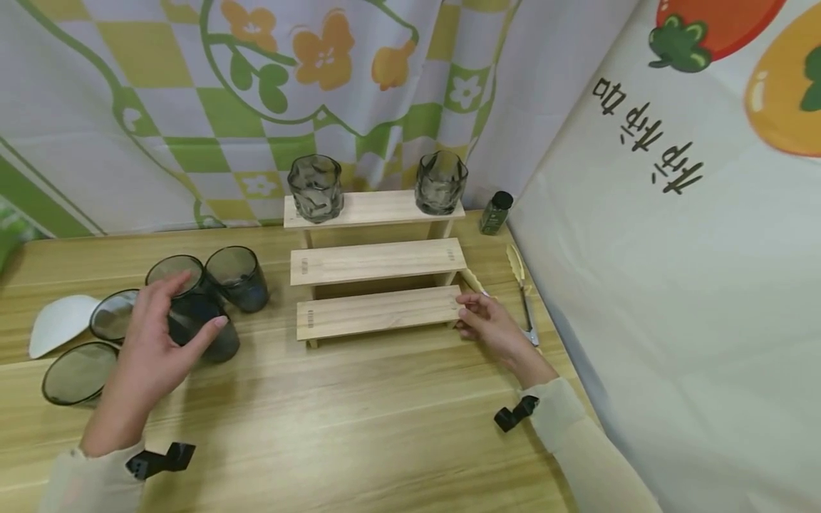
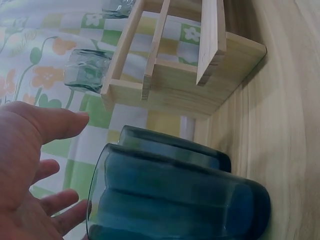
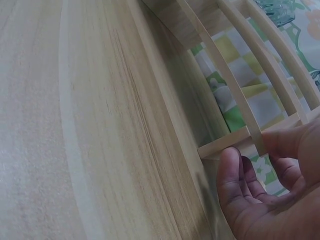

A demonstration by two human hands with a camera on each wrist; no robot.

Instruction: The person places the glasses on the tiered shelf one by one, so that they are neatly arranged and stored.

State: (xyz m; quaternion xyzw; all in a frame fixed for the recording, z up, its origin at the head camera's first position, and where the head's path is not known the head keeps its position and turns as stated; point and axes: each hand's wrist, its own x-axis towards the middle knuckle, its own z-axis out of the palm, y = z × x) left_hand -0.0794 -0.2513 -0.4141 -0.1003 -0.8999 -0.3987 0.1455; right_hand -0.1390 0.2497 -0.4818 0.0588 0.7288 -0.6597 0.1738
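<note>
In the head view my left hand (image 1: 150,342) hovers over several dark tinted drinking glasses at the left, thumb and fingers spread. Nearest to it is an upright dark glass (image 1: 221,342); in the left wrist view the fingertips are right at the rim of a blue-looking glass (image 2: 175,200). Another glass (image 1: 237,281) stands just behind. My right hand (image 1: 490,328) grips the right end of the lowest board of a three-tier wooden rack (image 1: 378,313). On the rack's top board stand two grey wavy glasses, one left (image 1: 316,189) and one right (image 1: 441,184).
Right of the rack lie tongs (image 1: 526,306) with a yellow tip, and a small dark-capped jar (image 1: 496,214) stands behind them. A white curved object (image 1: 60,324) is at the far left. A patterned curtain (image 1: 256,128) hangs behind, and a white sheet (image 1: 673,299) borders the right side.
</note>
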